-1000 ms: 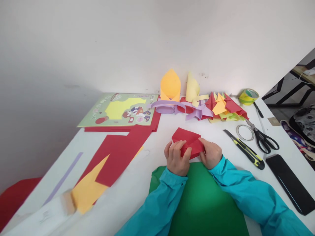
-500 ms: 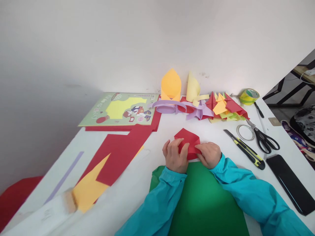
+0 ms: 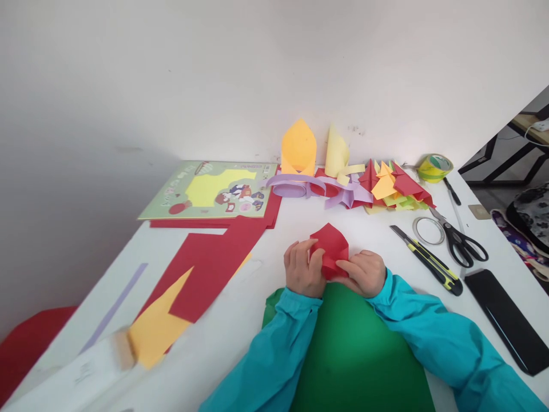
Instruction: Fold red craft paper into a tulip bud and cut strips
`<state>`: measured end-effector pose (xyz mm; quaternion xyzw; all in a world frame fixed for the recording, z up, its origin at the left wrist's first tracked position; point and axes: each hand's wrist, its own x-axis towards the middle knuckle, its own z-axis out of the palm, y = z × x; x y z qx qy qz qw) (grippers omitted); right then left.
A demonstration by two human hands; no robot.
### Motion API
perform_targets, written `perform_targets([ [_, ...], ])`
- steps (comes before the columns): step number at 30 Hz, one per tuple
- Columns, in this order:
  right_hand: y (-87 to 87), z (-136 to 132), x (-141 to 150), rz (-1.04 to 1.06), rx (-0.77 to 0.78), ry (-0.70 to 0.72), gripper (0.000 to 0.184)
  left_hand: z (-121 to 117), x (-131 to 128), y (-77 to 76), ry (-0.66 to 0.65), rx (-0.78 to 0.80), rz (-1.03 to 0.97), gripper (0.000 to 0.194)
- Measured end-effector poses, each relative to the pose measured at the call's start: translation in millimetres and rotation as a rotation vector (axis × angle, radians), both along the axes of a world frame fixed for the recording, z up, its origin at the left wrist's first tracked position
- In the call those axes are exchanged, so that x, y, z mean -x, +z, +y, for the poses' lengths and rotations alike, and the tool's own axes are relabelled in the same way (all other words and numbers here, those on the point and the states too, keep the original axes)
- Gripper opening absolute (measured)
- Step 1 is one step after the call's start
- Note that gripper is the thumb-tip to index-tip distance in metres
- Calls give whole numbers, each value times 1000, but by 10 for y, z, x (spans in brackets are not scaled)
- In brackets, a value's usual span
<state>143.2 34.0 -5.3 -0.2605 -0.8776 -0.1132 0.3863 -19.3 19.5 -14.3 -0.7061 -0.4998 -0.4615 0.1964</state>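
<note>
Both hands close together, fingers bent

One left hand and one right hand; one folded red paper between them; one green sheet; one pair of scissors; one yellow-and-black cutter; two rolls of tape, one yellow-green roll and one clear roll; one long black object; one illustrated pad; one flat purple strip; two upright paper shapes, one orange shape and one pale yellow shape; one heap of folded papers, too overlapped to count singly.
</note>
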Motion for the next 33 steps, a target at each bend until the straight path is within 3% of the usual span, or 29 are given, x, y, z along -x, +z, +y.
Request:
perform_targets([
  [9,35,-22,-36,-30,-49,-149,22,-77,-9,32,-252,116,-221,23],
  [15,57,-44,-16,-71,-101,-145,32,-62,-21,59,-10,-24,-20,19],
  [17,57,-54,-13,-85,-110,-141,37,-47,-22,40,17,-20,12,18],
  [24,68,-56,-5,-74,-122,-171,30,-61,-8,17,-38,134,-98,26],
  [28,56,-37,-34,-37,-132,-269,29,-236,-55,108,-107,64,-293,31],
  [30,56,-39,-59,-41,-123,-293,36,-325,-124,128,-334,163,-438,17],
  [31,61,-44,-70,-47,-120,-296,40,-355,-167,126,-428,306,-523,10],
  [33,80,-60,-83,-58,-122,-286,45,-376,-258,102,-523,582,-798,15],
])
